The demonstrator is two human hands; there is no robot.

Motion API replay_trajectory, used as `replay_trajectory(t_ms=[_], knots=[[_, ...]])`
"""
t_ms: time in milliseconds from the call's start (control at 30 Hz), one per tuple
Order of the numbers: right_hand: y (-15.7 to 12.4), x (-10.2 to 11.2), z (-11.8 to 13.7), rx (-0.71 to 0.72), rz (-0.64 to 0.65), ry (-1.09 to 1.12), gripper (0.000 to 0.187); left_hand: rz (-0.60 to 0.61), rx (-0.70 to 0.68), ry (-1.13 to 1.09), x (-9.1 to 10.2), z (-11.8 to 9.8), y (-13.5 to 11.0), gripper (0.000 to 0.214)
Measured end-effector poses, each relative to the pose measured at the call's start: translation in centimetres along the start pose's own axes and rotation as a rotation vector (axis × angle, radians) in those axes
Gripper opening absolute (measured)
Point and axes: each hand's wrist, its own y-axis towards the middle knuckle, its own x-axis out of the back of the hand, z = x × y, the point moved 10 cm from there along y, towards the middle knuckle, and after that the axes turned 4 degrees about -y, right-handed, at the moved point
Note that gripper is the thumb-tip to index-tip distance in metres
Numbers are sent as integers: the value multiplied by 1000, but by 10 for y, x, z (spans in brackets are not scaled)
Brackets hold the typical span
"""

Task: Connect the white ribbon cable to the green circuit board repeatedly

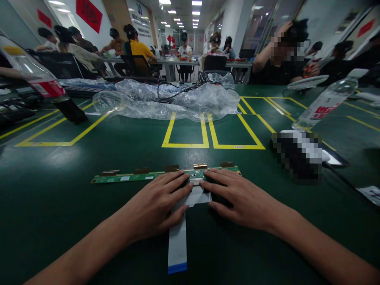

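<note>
A long, narrow green circuit board (130, 178) lies across the dark green table, with several brown film tabs along its far edge. From a connector (196, 181) near its middle, a white flat ribbon cable (177, 247) runs toward me and ends in a blue strip. My left hand (166, 198) rests palm down over the board and cable, fingers stretched beside the connector. On the other side, my right hand (234, 194) lies with fingers spread, its fingertips at the board and the connector's right end. Both hands cover parts of the board, and neither grips anything.
Crumpled clear plastic wrap (178, 99) with black cables lies beyond the board. A cola bottle (47, 83) stands at left, a water bottle (329, 99) at right. Near it is a pixelated dark object (297, 156) with a cable. Yellow tape outlines (185, 145) mark the tabletop. Several people sit beyond.
</note>
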Motion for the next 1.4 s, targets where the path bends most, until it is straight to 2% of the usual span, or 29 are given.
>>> replay_trajectory(t_ms=[67, 300, 667, 933, 1233, 1400], knots=[[-1, 1, 0, 29, 18, 8, 47, -2, 12, -3, -1, 0, 1, 49], [-3, 0, -5, 17, 42, 10, 49, 1, 61, -26, -1, 3, 0, 48], [0, 2, -2, -24, 6, 12, 46, 32, 1, -8, -3, 3, -3, 51], [-1, 4, -1, -11, 17, 37, 50, -20, 49, -50, 1, 3, -2, 46], [-1, 3, -1, -32, -12, 19, 48, 6, 79, -81, 1, 4, -2, 48], [0, 4, 1, -6, -31, -17, 46, 9, 138, -116, 3, 6, 6, 47]])
